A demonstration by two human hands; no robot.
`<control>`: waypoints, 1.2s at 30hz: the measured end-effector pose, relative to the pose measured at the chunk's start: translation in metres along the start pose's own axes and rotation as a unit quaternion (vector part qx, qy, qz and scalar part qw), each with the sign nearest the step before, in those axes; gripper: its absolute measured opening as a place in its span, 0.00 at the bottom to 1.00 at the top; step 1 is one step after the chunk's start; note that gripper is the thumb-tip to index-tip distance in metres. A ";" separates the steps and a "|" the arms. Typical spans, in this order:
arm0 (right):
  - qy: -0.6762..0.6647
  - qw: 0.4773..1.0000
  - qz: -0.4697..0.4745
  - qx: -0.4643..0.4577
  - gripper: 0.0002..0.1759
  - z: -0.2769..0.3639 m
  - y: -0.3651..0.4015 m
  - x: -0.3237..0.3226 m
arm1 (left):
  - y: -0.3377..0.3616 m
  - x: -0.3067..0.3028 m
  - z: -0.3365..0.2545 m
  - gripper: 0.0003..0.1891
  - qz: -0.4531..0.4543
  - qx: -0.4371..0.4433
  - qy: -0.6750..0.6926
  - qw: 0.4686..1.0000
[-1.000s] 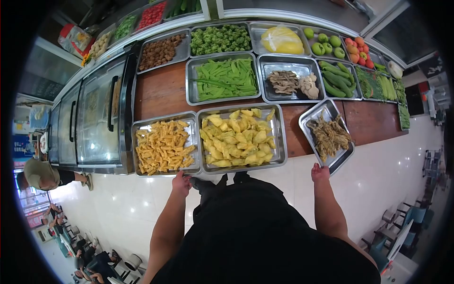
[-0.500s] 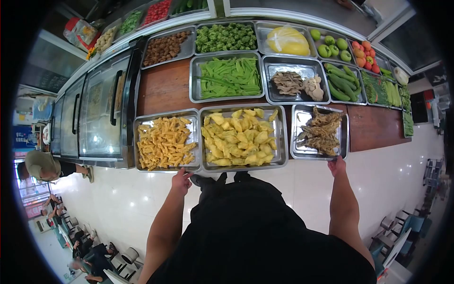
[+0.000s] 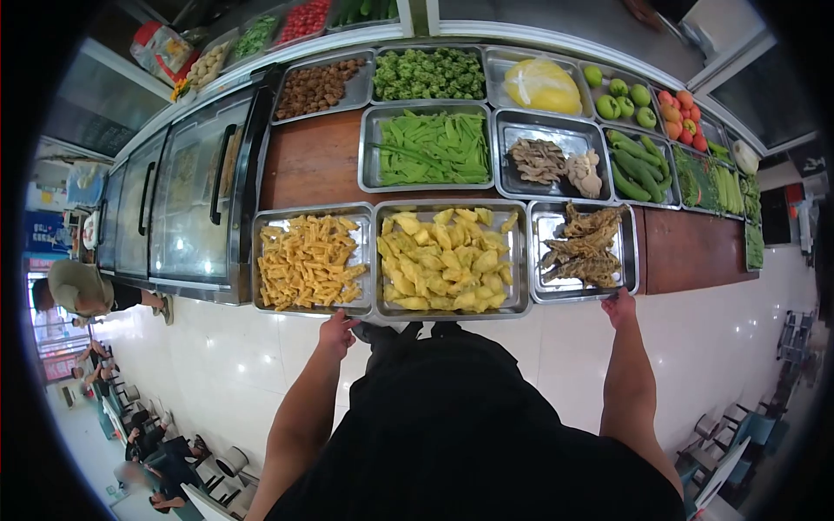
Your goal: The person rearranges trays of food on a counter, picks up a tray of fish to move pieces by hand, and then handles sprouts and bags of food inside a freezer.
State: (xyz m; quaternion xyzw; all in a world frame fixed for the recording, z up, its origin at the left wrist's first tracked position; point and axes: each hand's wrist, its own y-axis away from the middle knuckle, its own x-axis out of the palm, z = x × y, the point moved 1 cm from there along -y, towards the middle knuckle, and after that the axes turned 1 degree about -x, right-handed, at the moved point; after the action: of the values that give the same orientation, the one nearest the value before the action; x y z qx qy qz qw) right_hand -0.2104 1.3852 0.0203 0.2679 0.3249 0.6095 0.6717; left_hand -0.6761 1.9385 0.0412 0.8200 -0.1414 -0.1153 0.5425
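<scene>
Three metal trays stand side by side along the counter's front edge. My left hand (image 3: 337,333) touches the front rim of the left tray (image 3: 323,311), which holds orange-yellow fried strips (image 3: 308,260). At the front right corner of the right tray (image 3: 578,297), my right hand (image 3: 619,308) has its fingers on the rim; brown fried pieces (image 3: 586,247) lie in that tray. Between them is the larger tray (image 3: 452,315) of yellow battered pieces (image 3: 443,260). Thumb and fingers of both hands are partly hidden at the rims.
Behind are trays of green pods (image 3: 434,148), mushrooms (image 3: 539,161), cucumbers (image 3: 638,165), green peppers (image 3: 427,74) and tomatoes (image 3: 678,113). A glass-fronted cabinet (image 3: 187,191) stands left. A person (image 3: 82,288) is at far left; others sit at lower left.
The right tray has shifted left against the middle tray, closing the gap between them. My right hand stays at its rim. The view has moved slightly.
</scene>
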 end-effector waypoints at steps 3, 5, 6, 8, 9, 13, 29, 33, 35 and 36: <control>-0.014 1.000 0.021 0.000 0.19 -0.007 -0.012 -0.009 | -0.004 -0.003 0.003 0.13 0.017 0.002 -0.003 1.000; -0.016 0.999 0.028 0.020 0.21 -0.009 -0.003 -0.009 | -0.002 -0.004 0.002 0.13 0.023 0.008 -0.004 1.000; -0.018 0.999 0.031 0.040 0.22 -0.007 0.003 -0.007 | -0.002 -0.003 0.002 0.14 0.029 0.011 -0.009 0.999; 0.034 0.999 -0.017 0.032 0.27 -0.006 0.030 0.007 | 0.001 -0.002 0.000 0.14 0.024 0.018 -0.003 1.000; 0.111 0.993 -0.025 0.041 0.29 -0.006 0.045 0.012 | 0.002 -0.003 0.000 0.16 0.020 0.014 -0.025 0.999; 0.348 0.927 -0.083 -0.110 0.31 -0.021 0.073 0.033 | 0.014 -0.009 -0.002 0.20 0.015 0.013 -0.071 0.997; 0.311 0.853 0.251 -0.336 0.12 -0.011 0.177 0.411 | 0.018 -0.168 -0.017 0.16 -0.161 0.081 0.002 0.984; 0.308 0.831 0.284 -0.367 0.11 -0.033 0.210 0.482 | 0.022 -0.210 -0.079 0.16 -0.274 0.278 -0.201 0.899; 0.269 0.866 0.268 -0.327 0.10 -0.043 0.214 0.504 | 0.024 -0.211 -0.127 0.14 -0.319 0.378 -0.328 0.805; 0.267 0.869 0.252 -0.330 0.10 -0.043 0.218 0.515 | 0.021 -0.211 -0.150 0.13 -0.327 0.408 -0.364 0.771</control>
State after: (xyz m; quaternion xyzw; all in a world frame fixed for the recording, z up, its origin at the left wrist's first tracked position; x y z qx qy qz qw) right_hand -0.3607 1.9195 0.1010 -0.0697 0.1933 0.8782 0.4319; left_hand -0.8237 2.1341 0.1257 0.8577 -0.0852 -0.5071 -0.0056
